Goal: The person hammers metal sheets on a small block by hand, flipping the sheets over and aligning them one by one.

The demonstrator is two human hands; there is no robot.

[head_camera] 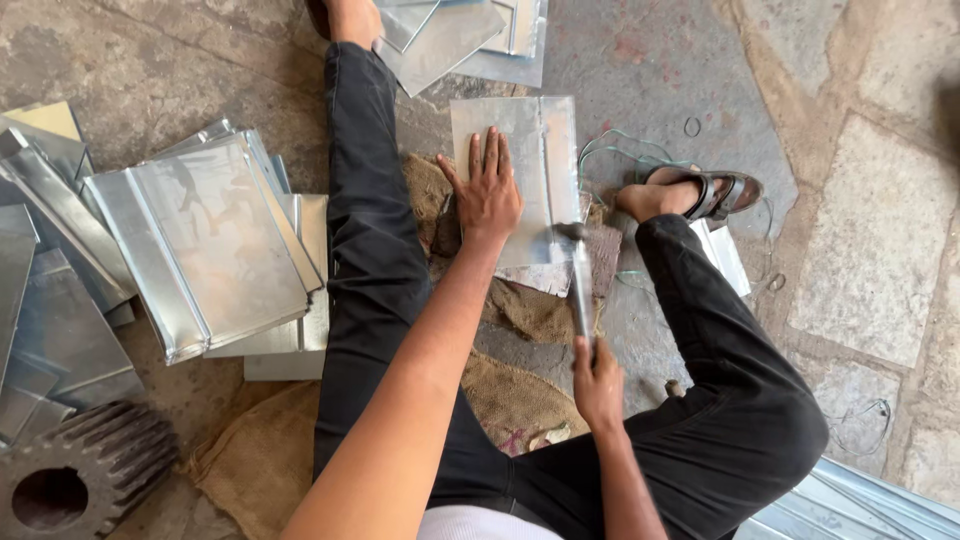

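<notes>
I sit on the ground with my legs spread. My left hand [487, 190] lies flat, fingers together, on a shiny metal sheet [520, 130] that rests on a block and burlap between my legs. A folded seam runs along the sheet's right side. My right hand [597, 380] grips the handle of a hammer [578, 262], whose head sits at the sheet's lower right edge near the seam.
A stack of folded metal sheets [205, 245] lies to the left, with more sheets [470, 35] at the top and at the bottom right. A toothed gear wheel [75, 475] sits at the bottom left. Burlap sacking [505, 395] covers the stone floor under me. My sandalled foot [705, 192] is right of the sheet.
</notes>
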